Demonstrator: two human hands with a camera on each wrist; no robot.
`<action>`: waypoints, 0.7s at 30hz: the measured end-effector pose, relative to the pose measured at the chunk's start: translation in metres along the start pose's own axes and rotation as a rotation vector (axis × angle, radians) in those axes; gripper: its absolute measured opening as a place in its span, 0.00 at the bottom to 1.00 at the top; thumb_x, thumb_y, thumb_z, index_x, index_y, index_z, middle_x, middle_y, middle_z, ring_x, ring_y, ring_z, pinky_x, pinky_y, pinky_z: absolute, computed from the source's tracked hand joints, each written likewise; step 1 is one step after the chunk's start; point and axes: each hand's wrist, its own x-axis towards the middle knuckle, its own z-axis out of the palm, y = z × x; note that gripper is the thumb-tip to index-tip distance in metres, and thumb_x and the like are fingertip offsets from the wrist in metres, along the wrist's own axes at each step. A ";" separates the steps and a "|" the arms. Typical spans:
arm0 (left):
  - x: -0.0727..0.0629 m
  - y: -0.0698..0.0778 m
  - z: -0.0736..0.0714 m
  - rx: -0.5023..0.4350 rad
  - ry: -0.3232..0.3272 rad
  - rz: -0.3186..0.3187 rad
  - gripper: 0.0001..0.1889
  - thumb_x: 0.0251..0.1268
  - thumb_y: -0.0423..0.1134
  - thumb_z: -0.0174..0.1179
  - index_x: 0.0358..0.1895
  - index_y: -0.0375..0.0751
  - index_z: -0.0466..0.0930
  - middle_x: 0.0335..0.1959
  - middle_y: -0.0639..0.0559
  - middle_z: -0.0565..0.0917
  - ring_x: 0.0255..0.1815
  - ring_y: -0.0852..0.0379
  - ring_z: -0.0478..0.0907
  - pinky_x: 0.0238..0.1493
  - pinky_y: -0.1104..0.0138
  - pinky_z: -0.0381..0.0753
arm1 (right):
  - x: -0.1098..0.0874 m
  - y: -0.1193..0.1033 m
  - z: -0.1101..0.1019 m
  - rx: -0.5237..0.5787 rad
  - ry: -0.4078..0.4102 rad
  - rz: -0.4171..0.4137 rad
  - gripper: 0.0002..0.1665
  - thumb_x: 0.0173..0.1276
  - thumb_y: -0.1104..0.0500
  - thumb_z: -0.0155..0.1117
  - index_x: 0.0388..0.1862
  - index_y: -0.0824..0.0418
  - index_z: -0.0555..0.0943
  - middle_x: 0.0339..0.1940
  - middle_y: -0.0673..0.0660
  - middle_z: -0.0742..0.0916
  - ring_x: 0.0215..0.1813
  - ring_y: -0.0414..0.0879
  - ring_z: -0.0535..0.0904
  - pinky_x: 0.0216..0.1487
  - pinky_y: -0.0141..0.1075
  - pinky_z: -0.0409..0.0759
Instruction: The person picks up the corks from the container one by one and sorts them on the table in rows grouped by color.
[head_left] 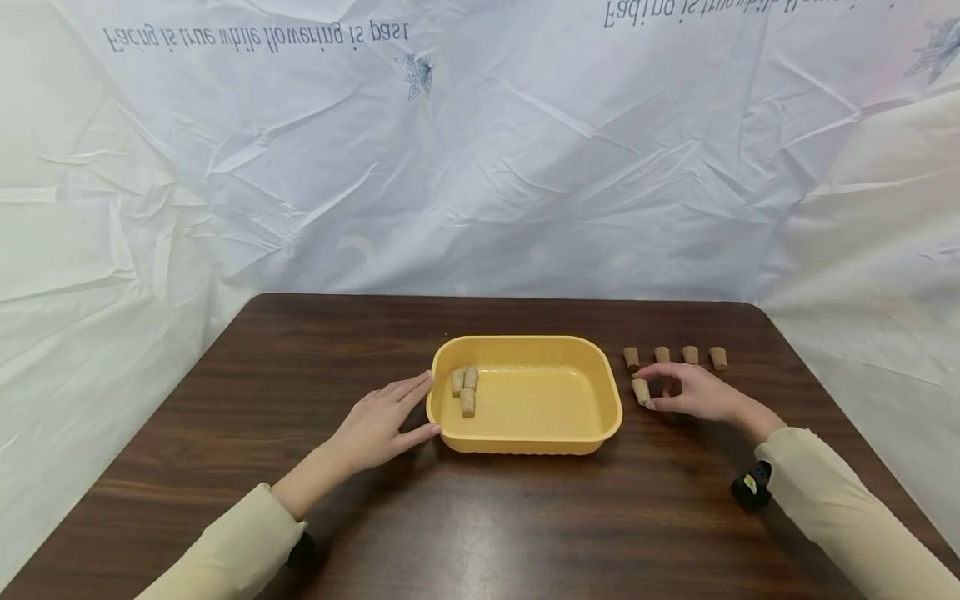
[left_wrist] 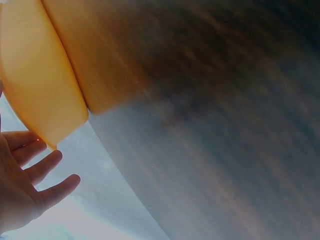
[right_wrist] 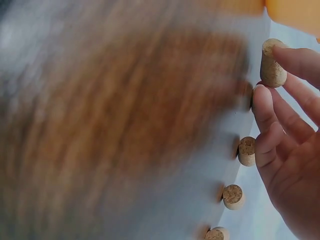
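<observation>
A cork stopper (head_left: 641,392) is pinched between the thumb and fingers of my right hand (head_left: 693,392), just right of the yellow tray (head_left: 525,444). In the right wrist view the same cork (right_wrist: 273,70) shows between thumb and fingertips. My left hand (head_left: 382,423) rests against the tray's left end, fingers straight and spread, with the thumb at the near left corner. Three corks (head_left: 468,403) stand grouped inside the tray at its left side. In the left wrist view, the left fingers touch the tray wall (left_wrist: 45,75).
Several more corks (head_left: 718,358) stand in a row behind the right hand, the leftmost cork (head_left: 632,358) close to the tray's right end. The dark wooden table (head_left: 480,517) ends at a white printed sheet (head_left: 480,208) hanging behind it.
</observation>
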 end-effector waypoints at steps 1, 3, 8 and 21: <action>0.000 0.000 0.000 0.000 -0.002 0.000 0.36 0.58 0.62 0.47 0.64 0.41 0.61 0.63 0.49 0.63 0.56 0.48 0.66 0.47 0.51 0.68 | 0.000 0.000 0.000 -0.002 -0.002 -0.002 0.24 0.58 0.60 0.63 0.53 0.66 0.72 0.43 0.55 0.78 0.27 0.41 0.70 0.26 0.34 0.70; 0.000 0.000 0.000 -0.001 -0.007 -0.002 0.36 0.59 0.62 0.47 0.64 0.41 0.61 0.63 0.49 0.63 0.56 0.48 0.66 0.47 0.51 0.68 | 0.000 -0.001 0.001 -0.005 -0.007 -0.007 0.24 0.58 0.60 0.63 0.53 0.67 0.72 0.42 0.55 0.78 0.26 0.41 0.70 0.25 0.33 0.69; 0.000 0.000 0.000 -0.002 -0.006 -0.003 0.36 0.59 0.62 0.46 0.64 0.41 0.61 0.63 0.49 0.63 0.56 0.48 0.66 0.48 0.51 0.68 | -0.001 0.002 0.001 -0.007 -0.015 -0.006 0.25 0.58 0.58 0.64 0.53 0.66 0.72 0.44 0.56 0.78 0.27 0.40 0.70 0.25 0.33 0.69; 0.000 0.000 0.001 0.003 0.026 0.016 0.36 0.58 0.62 0.48 0.63 0.39 0.63 0.62 0.47 0.64 0.55 0.47 0.67 0.46 0.51 0.69 | 0.000 0.001 0.002 -0.001 -0.025 0.023 0.26 0.58 0.55 0.63 0.54 0.64 0.72 0.44 0.55 0.77 0.26 0.40 0.70 0.24 0.33 0.69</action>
